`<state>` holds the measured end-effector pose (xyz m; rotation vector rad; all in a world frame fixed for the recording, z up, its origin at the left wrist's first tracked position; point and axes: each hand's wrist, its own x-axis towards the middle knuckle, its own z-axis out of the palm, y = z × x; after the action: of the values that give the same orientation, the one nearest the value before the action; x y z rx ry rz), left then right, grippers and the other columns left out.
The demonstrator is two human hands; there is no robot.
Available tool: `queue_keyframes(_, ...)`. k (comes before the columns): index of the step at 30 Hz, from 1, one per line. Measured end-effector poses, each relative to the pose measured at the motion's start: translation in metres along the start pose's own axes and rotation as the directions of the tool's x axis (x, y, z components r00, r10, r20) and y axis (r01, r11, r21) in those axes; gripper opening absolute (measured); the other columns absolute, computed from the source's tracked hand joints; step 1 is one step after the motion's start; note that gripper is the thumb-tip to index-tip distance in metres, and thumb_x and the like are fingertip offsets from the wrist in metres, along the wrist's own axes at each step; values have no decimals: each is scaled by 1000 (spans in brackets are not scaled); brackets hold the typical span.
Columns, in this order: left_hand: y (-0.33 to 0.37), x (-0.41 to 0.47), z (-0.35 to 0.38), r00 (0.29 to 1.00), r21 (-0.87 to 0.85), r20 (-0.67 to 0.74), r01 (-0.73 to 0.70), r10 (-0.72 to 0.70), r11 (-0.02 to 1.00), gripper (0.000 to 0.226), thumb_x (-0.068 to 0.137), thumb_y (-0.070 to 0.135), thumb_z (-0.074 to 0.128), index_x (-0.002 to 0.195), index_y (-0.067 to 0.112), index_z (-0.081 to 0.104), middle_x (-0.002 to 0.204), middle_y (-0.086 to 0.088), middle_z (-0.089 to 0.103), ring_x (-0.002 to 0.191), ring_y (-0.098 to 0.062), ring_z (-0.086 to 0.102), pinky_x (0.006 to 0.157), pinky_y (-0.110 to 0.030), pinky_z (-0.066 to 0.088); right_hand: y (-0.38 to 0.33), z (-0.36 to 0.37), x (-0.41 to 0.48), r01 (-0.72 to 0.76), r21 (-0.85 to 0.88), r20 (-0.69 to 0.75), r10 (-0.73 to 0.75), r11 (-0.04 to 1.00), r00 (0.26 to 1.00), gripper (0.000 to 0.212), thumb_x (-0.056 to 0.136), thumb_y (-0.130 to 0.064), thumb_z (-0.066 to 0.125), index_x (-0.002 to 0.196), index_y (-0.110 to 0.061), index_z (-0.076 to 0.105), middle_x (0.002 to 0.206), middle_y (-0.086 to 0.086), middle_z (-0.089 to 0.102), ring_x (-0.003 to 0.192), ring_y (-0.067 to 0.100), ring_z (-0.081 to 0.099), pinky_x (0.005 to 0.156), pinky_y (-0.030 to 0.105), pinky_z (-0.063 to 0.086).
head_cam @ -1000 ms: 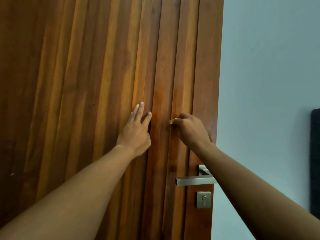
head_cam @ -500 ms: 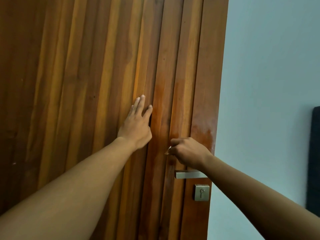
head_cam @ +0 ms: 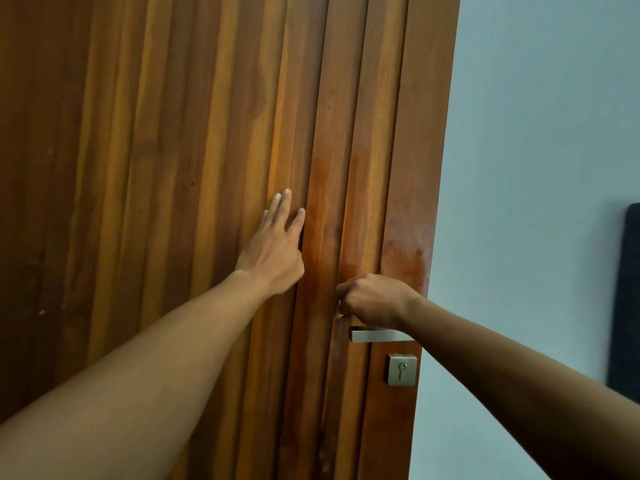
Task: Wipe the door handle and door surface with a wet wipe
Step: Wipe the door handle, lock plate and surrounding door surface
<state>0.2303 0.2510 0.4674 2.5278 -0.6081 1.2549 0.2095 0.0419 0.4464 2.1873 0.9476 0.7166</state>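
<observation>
1. Door. The wooden door (head_cam: 173, 168), built of vertical slats, fills the view from 9 o'clock to just past centre. Its free edge runs from 12 o'clock down toward 6 o'clock. A pale wall (head_cam: 536, 150) lies beyond that edge, toward 3 o'clock. A dark panel (head_cam: 628, 299) is cut off by the frame at 3 o'clock; what it is cannot be told.

2. Door handle. The metal lever door handle (head_cam: 379, 336) is mounted near the door's free edge, at about 5 o'clock from the view centre. It lies level, with its free end pointing to 9 o'clock. A square keyhole plate (head_cam: 401, 370) sits near it at its 6 o'clock, not touching it.

3. Damp patch. A glossy, deeper-orange damp patch (head_cam: 405, 261) marks the edge board at 1 o'clock of the right hand. A similar sheen runs up the slat between the two hands.

4. Left hand. The left hand (head_cam: 273, 247) lies flat on the door, palm to the wood. Its fingers are straight and point to 12 o'clock, and the thumb spreads toward 1 o'clock. It holds nothing.

5. Right hand. The right hand (head_cam: 374, 299) is at 4 o'clock of the left hand, apart from it, and is closed to a fist against the door. It sits just above the door handle; contact with the lever cannot be told. The fingers curl round the wet wipe (head_cam: 340, 312), of which only a pale sliver shows at the fist's 8 o'clock edge.
</observation>
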Motion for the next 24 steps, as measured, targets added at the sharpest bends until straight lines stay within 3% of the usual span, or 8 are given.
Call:
queue_keyframes(4, -5, -22, 9, 1000, -43, 15, 24, -24, 999, 74, 99, 13, 41, 158, 17, -2, 163, -3, -25, 150, -18, -19, 123, -39, 20, -3, 0, -5, 19, -1, 17, -19, 1000, 1000, 25, 95, -8, 50, 112, -9, 68, 116, 8, 61, 105, 22, 63, 79, 32, 57)
queue_keyframes(8, -10, -38, 17, 1000, -25, 23, 8, -7, 1000, 74, 97, 13, 41, 158, 15, -1, 164, 0, -24, 150, -16, -20, 112, -34, 40, 2, 0, -8, 83, -1, 17, -83, 997, 996, 23, 95, -7, 52, 110, -6, 69, 116, 11, 62, 109, 23, 62, 82, 31, 57)
queue_keyframes(12, -10, -56, 29, 999, 15, 53, 9, -9, 1000, 74, 98, 15, 40, 157, 17, -5, 163, 0, -27, 149, -16, -21, 106, -30, 45, 4, -2, -8, 120, -23, 11, -119, 993, 993, 23, 94, -7, 53, 110, -9, 69, 117, 8, 63, 112, 21, 61, 83, 27, 53)
queue_keyframes(14, -10, -66, 35, 998, 28, 70, 1, -3, 1000, 75, 98, 15, 39, 156, 17, -8, 162, -2, -28, 148, -16, -24, 112, -30, 39, 3, -4, -8, 118, -4, 34, -118, 993, 992, 26, 97, -9, 49, 115, -11, 67, 124, 8, 61, 120, 21, 56, 89, 28, 50)
queue_keyframes(16, -11, -75, 43, 996, 55, 85, -7, 2, 998, 78, 98, 16, 40, 155, 16, -13, 161, -5, -31, 146, -17, -27, 122, -36, 21, 3, -9, -9, 61, 31, 14, -62, 998, 998, 29, 96, -8, 49, 118, -13, 66, 124, 6, 61, 119, 19, 57, 89, 26, 50)
queue_keyframes(19, -11, -87, 49, 995, 82, 86, 37, -44, 996, 84, 97, 16, 42, 151, 17, -22, 157, -9, -37, 146, -21, -29, 125, -41, 4, 3, -18, -18, -95, 116, -95, 106, 989, 990, 26, 91, -9, 61, 114, -15, 69, 107, 2, 65, 93, 16, 66, 67, 17, 47)
queue_keyframes(22, -11, -95, 52, 990, 131, 115, 63, -78, 989, 83, 98, 19, 41, 150, 14, -24, 155, -12, -39, 147, -24, -28, 125, -43, 0, -12, -27, -34, -257, 237, -199, 306, 937, 931, 25, 85, -7, 68, 108, -15, 71, 95, 0, 64, 79, 13, 65, 61, 21, 53)
queue_keyframes(24, -11, -96, 53, 987, 177, 135, 62, -87, 982, 83, 98, 22, 38, 149, 11, -26, 154, -13, -41, 146, -26, -30, 125, -44, -1, -30, -33, -44, -350, 324, -283, 443, 879, 851, 24, 83, -3, 70, 103, -16, 74, 94, -1, 65, 77, 12, 64, 63, 22, 54)
